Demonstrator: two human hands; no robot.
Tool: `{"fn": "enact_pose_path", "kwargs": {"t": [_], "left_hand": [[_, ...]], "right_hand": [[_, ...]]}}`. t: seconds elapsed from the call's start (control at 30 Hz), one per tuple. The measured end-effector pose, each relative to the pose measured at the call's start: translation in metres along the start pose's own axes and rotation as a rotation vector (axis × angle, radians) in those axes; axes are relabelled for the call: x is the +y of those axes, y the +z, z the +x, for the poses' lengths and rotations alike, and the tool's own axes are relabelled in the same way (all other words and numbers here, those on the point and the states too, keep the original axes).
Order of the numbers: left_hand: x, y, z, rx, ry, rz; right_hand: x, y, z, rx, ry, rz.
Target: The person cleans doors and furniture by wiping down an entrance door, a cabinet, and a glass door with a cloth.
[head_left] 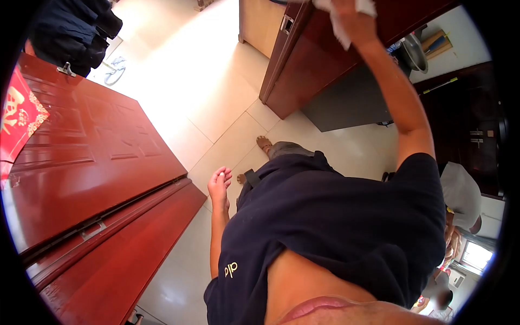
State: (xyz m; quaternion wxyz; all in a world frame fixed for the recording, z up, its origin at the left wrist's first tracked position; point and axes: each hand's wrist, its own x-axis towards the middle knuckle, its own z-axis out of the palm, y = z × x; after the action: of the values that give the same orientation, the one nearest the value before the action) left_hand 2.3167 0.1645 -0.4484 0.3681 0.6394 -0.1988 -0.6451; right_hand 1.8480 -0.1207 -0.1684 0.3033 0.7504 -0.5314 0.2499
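My right hand [353, 26] is raised at the top of the view, closed on a white cloth [338, 24]. The cloth hangs on both sides of the fingers, against the dark red door panel [311, 65]; whether it presses on the wood I cannot tell. Low at my left side, my left hand [219, 187] has its fingers curled in. A tiny pale spot shows at its fingertips, too small to name. Farther left stands a red panelled door [92, 141] with a metal latch plate [93, 230] on its edge.
Pale floor tiles [206, 116] lie around my feet [264, 143]. Dark clothes [76, 32] hang at the upper left, near a red paper decoration [21, 119]. A metal bowl [414, 53] stands at the upper right. Behind me is a person in grey [460, 195].
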Motion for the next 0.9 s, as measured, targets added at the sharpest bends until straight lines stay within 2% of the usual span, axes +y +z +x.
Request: {"fn": "enact_pose_path", "kwargs": {"t": [0.03, 0.07, 0.13, 0.17, 0.23, 0.27, 0.33, 0.4, 0.53, 0.57, 0.6, 0.7, 0.8, 0.83, 0.9], "left_hand": [[0.003, 0.003, 0.004, -0.025, 0.009, 0.006], [0.006, 0.007, 0.008, -0.05, 0.019, 0.014], [0.013, 0.014, 0.013, -0.08, 0.029, 0.037], [0.017, 0.017, 0.016, -0.096, 0.035, 0.041], [0.024, 0.023, 0.017, -0.123, 0.05, 0.062], [0.026, 0.023, 0.017, -0.13, 0.052, 0.066], [0.029, 0.023, 0.016, -0.136, 0.059, 0.066], [0.029, 0.018, 0.006, -0.137, 0.083, 0.092], [0.021, -0.008, -0.016, 0.025, 0.116, 0.062], [0.016, -0.019, -0.023, 0.084, 0.098, 0.027], [0.012, -0.027, -0.031, 0.136, 0.076, -0.004], [-0.008, -0.053, -0.053, 0.261, 0.065, -0.122], [-0.017, -0.086, -0.065, 0.341, 0.19, -0.15], [-0.013, -0.088, -0.074, 0.395, 0.256, -0.158], [-0.007, -0.102, -0.087, 0.566, 0.468, -0.065]], "right_hand": [[0.011, -0.012, 0.021, 0.114, 0.017, 0.114], [-0.011, -0.047, 0.038, 0.04, 0.075, -0.253], [-0.025, -0.072, 0.058, 0.218, -0.054, -0.613], [-0.019, -0.06, 0.051, 0.267, 0.026, -0.099], [-0.004, -0.009, 0.011, 0.188, -0.029, -0.262], [0.016, 0.038, -0.029, 0.027, -0.081, -0.251], [0.005, 0.094, -0.094, -0.252, -0.052, -0.21], [-0.015, 0.149, -0.183, -0.622, -0.004, -0.125], [-0.055, 0.21, -0.314, -1.344, -0.084, 0.131], [-0.026, 0.287, -0.39, -1.601, 0.137, 0.455], [-0.056, 0.252, -0.364, -1.555, 0.004, 0.643], [-0.14, 0.179, -0.295, -1.609, 0.654, 1.102], [-0.228, 0.171, -0.254, -1.498, 0.681, 1.31], [-0.248, 0.177, -0.243, -1.549, 0.682, 1.35], [-0.298, 0.178, -0.217, -1.544, 0.728, 1.504]]}}
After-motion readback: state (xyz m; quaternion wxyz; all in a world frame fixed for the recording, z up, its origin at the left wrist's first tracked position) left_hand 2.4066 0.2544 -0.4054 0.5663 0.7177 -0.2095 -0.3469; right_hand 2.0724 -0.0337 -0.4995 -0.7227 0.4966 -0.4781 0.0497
